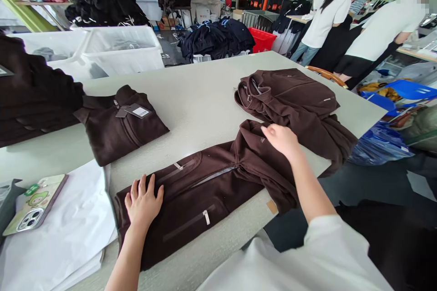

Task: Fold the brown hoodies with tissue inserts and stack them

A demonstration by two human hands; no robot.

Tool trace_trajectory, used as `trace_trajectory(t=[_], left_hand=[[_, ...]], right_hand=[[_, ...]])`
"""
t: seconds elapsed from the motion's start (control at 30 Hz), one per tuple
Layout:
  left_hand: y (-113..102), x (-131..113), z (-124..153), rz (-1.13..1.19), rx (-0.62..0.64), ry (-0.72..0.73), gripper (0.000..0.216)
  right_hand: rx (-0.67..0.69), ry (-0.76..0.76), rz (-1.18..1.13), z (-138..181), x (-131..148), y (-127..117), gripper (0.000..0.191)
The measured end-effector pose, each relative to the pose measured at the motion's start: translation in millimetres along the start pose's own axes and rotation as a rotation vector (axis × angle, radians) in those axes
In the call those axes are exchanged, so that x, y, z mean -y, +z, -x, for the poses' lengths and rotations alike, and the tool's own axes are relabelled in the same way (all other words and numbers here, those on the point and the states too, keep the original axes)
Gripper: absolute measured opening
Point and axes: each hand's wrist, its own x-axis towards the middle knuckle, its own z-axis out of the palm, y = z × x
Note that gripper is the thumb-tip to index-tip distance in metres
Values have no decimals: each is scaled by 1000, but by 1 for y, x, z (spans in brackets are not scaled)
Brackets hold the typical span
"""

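Note:
A dark brown zip jacket point(218, 177) lies lengthwise along the near side of the table. Two pocket zips with pale pulls show on its body, and its front zip is partly apart. My left hand point(145, 202) rests flat with spread fingers on the jacket's left end. At the other end, my right hand point(282, 141) has its fingers closed on the cloth near a small chest logo; the fingertips are partly hidden. Just beyond it lies a second brown jacket point(293, 95), loosely bunched. To the left is a folded brown jacket point(126, 122) with a hang tag point(138, 111).
The pale table point(194, 86) also carries a brown garment stack point(30, 95), white paper sheets point(68, 227) and a phone point(37, 202). Behind stand white bins point(123, 50), dark garment piles point(218, 38) and a red basket point(262, 40). Two people point(327, 18) stand at right.

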Motion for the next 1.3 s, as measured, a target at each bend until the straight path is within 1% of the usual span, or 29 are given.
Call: trace_trajectory(t=[0.03,0.1,0.13,0.17,0.2,0.27,0.33,0.4,0.43,0.5,0.57,0.6,0.67,0.73,0.77,0.8,0.83,0.9,0.93,1.0,1.13,1.2,1.3], left_hand=[[0,0,0,-2,-5,1,57],[0,-1,0,-6,-13,-1,57],[0,-1,0,-8,-15,-3,57],[0,0,0,-11,-17,-6,57],[0,0,1,-15,-20,-9,57],[1,2,2,-23,-25,-11,57],[1,4,3,-27,-23,-15,58],[3,6,3,-27,-20,-14,59],[4,7,3,-26,-21,-11,59],[6,9,2,-25,-27,3,60],[7,12,2,-25,-25,19,60],[7,13,3,-27,-22,25,60],[3,12,6,-30,-34,38,58],[-6,5,11,-14,-87,72,55],[-11,0,13,7,-109,114,53],[-16,-6,16,38,-112,180,50],[-20,-13,17,69,-91,259,47],[-25,-24,19,102,9,412,43],[-25,-28,19,96,66,467,44],[-25,-29,18,65,134,530,52],[-21,-14,19,48,132,585,64],[-19,-6,23,35,139,576,67],[-17,0,30,21,161,563,66]], right_hand=[[32,23,97,-24,21,12,52],[159,-21,206,-59,53,41,54],[197,-41,228,-70,61,54,51],[219,-62,237,-76,63,64,46],[218,-72,238,-79,60,69,41],[173,-48,244,-79,38,67,37],[115,23,272,-77,6,58,44],[84,89,303,-75,-24,55,47],[85,106,314,-74,-36,59,46],[108,111,327,-71,-49,74,43],[124,116,334,-70,-53,91,43],[102,104,343,-70,-51,96,43],[-10,19,368,-67,-44,100,41],[-144,-149,366,-58,-31,95,39],[-168,-263,341,-49,-22,93,39],[-143,-391,305,-38,-13,91,39],[-76,-526,269,-26,-4,90,39],[92,-772,241,-2,11,94,34],[159,-855,254,8,17,98,30],[222,-929,298,23,20,107,27],[245,-939,327,30,7,116,33],[234,-950,316,31,0,115,36],[170,-982,265,32,-2,113,31]])
